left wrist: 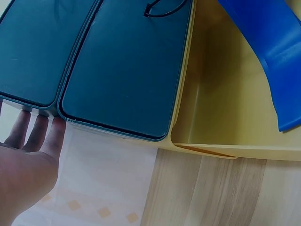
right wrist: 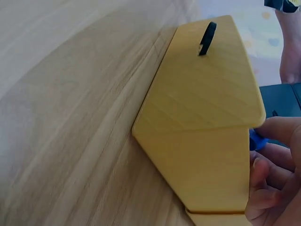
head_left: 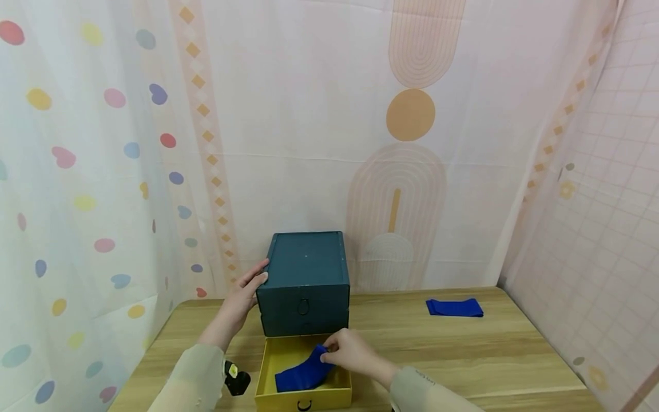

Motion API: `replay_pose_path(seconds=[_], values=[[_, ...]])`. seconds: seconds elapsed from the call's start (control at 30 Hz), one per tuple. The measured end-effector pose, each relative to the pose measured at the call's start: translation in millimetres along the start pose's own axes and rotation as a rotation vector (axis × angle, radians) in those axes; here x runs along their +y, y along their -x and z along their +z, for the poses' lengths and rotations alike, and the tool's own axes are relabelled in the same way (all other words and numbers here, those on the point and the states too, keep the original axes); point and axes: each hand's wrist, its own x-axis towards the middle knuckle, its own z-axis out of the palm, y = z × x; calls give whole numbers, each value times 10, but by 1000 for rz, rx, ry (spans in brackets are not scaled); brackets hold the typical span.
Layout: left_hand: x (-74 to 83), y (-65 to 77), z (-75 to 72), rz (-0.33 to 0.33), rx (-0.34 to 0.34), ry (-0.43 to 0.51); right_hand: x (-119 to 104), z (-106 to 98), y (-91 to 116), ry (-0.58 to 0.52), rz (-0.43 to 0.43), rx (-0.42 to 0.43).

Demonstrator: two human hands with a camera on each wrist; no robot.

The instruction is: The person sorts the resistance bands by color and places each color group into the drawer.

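Observation:
A dark teal drawer box (head_left: 304,309) stands on the table with a yellow bottom drawer (head_left: 304,399) pulled out in front. My left hand (head_left: 242,306) rests its extended fingers against the box's left side; the left wrist view shows those fingertips (left wrist: 55,134) touching the upper drawer's edge. Over the right side of the yellow drawer, my right hand (head_left: 352,353) pinches one end of a smooth, flexible blue band (head_left: 307,375). The band's other end lies on the drawer floor. In the right wrist view the drawer wall hides most of the band.
A second blue band (head_left: 455,308), folded flat, lies at the back right of the wooden table (head_left: 412,349). Patterned curtains (head_left: 288,114) hang close behind the box and at both sides. A black loop pull (head_left: 304,405) sits on the yellow drawer's front.

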Motion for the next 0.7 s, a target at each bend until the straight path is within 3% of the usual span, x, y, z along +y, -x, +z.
replay_pose_path(seconds=[0.37,0.7], values=[[0,-7,4,-5,-1,2,-8,-99,-11,4,-16,-19],[-7,-15,-4,0,6,-15,21,-283,44,9,-59,52]])
